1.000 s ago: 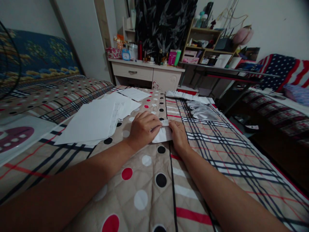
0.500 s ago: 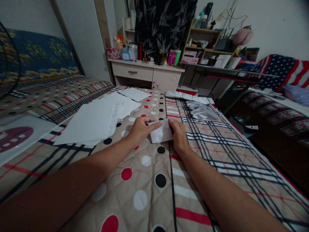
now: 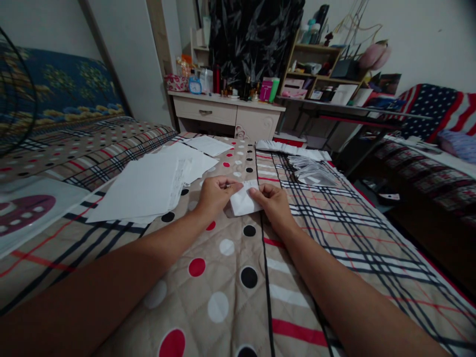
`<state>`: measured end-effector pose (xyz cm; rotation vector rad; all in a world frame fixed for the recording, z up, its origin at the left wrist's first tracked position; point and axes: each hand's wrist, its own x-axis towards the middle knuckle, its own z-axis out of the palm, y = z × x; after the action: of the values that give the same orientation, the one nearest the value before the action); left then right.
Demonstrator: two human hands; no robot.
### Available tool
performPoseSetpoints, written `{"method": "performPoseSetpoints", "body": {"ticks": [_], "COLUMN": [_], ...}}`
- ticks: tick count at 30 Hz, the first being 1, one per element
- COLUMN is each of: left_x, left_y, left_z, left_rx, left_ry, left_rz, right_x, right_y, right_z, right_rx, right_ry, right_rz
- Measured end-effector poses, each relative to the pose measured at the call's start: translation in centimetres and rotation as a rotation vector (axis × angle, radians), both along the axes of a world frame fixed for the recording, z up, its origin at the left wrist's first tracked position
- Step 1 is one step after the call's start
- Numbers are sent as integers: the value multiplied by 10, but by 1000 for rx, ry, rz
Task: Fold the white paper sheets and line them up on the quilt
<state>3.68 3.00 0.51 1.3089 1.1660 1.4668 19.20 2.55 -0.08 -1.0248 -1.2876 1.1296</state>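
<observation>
A small folded sheet of white paper (image 3: 243,202) stands out against the dotted bedspread (image 3: 223,277) in the middle of the view. My left hand (image 3: 217,194) pinches its upper left edge between thumb and fingers. On the other side my right hand (image 3: 273,201) grips the right edge, its thumb lying on the near face of the paper. The fingers behind the paper are partly hidden. To the left lies a spread of white paper sheets (image 3: 137,188), the right edge of one bearing print. Beyond my right hand is a pile of folded papers (image 3: 314,171).
A row of stacked folded paper (image 3: 292,149) lies at the bed's far edge. At left is a plastic bag (image 3: 33,210) with a purple print. A white dresser (image 3: 208,110) stands beyond the bed, and a shelf desk (image 3: 316,101) is at the back right.
My right thumb has moved left, from the paper's upper right corner onto its near face. The paper now looks narrower and tilted. My left hand has shifted slightly.
</observation>
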Motion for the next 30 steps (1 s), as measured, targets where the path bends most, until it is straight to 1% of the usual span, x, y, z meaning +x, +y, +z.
{"method": "performPoseSetpoints", "body": {"ticks": [2, 4, 6, 8, 12, 15, 18, 20, 22, 24, 27, 29, 30], "left_x": [0, 0, 1, 2, 4, 6, 9, 10, 9, 8, 7, 7, 7], "left_y": [-1, -3, -6, -8, -10, -12, -16, -17, -17, -16, -14, -14, -14], "left_z": [1, 1, 2, 3, 4, 8, 11, 11, 9, 7, 5, 5, 7], "left_rx": [-27, -94, -184, -246, -300, -362, -409, -401, -351, -266, -122, -85, -93], "left_ry": [-75, -89, -11, 75, 85, 114, 215, 287, 361, 432, 477, 459, 441], "left_rz": [-7, -116, -256, -358, -448, -447, -421, -376, -317, -289, -319, -341, -351], "right_x": [0, 1, 2, 4, 5, 4, 4, 3, 3, 3, 4, 6, 7], "right_y": [-1, -2, -2, -3, -3, -3, -2, -2, -2, -2, -1, 1, 2], "right_z": [0, 1, 2, 3, 4, 4, 4, 4, 4, 4, 3, 3, 2], "right_rx": [36, 88, 125, 145, 151, 168, 207, 202, 191, 188, 185, 187, 193], "right_ry": [-13, -8, 10, 16, 8, -9, -9, 19, 43, 43, 21, 5, -5], "right_rz": [-10, -79, -150, -202, -262, -280, -296, -302, -318, -331, -331, -324, -322]}}
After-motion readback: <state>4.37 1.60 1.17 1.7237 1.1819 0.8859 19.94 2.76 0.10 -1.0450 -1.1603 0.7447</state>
